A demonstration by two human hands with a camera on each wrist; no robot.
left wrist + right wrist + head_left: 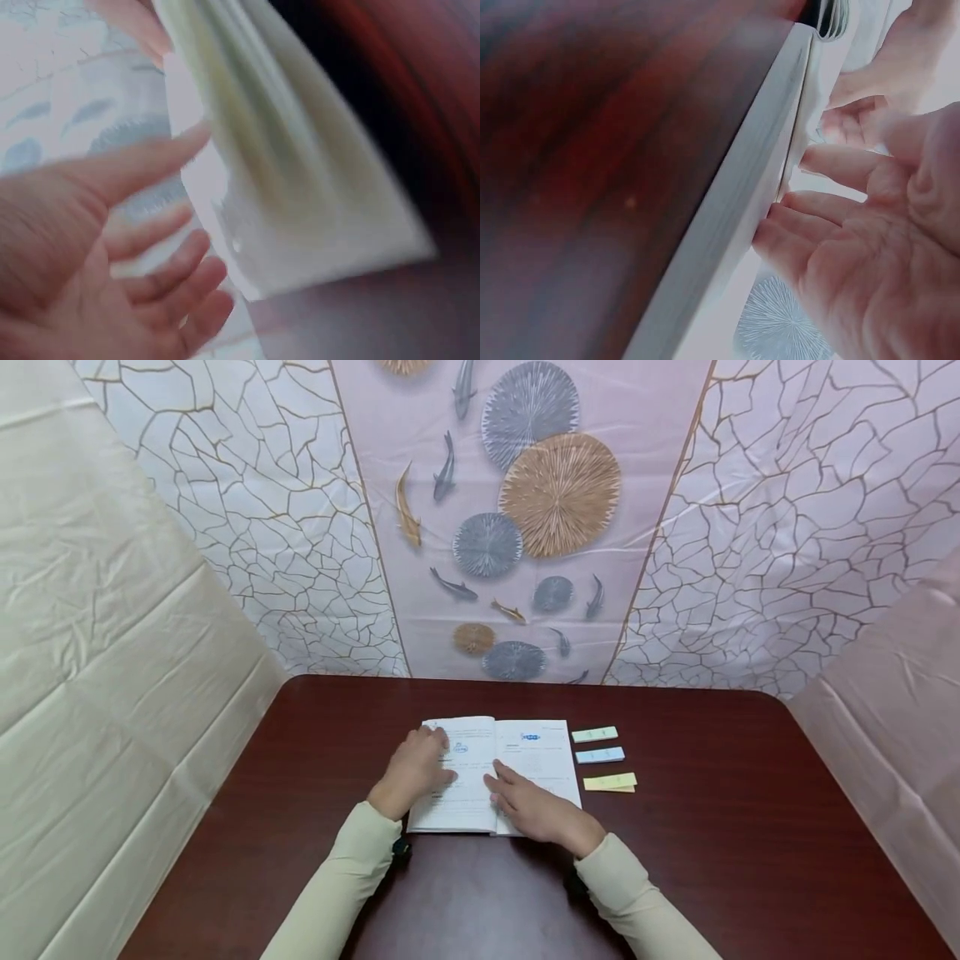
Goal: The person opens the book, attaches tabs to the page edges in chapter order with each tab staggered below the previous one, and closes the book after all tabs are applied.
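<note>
An open book (459,814) with printed pages and small blue headings lies on the table. Over the left page's outer side is my left hand (412,768), fingers spread and thumb pointing toward the middle of that page. My right hand (536,806) reaches across the right page, its extended fingertips at the fold. In the left wrist view, blurred, the left hand (135,255) has loosely bent fingers beside the book (300,217), whose pages bulge. The right wrist view shows the right hand's (862,232) fingers resting along the book (727,180), with its page block edge-on.
Right of the book lie three small paper strips: green (595,735), blue (600,755) and, nearest me, yellow (609,782). The dark red-brown table (735,827) ends at a patterned backdrop (750,568), with pale cloth (112,693) hanging along the left side.
</note>
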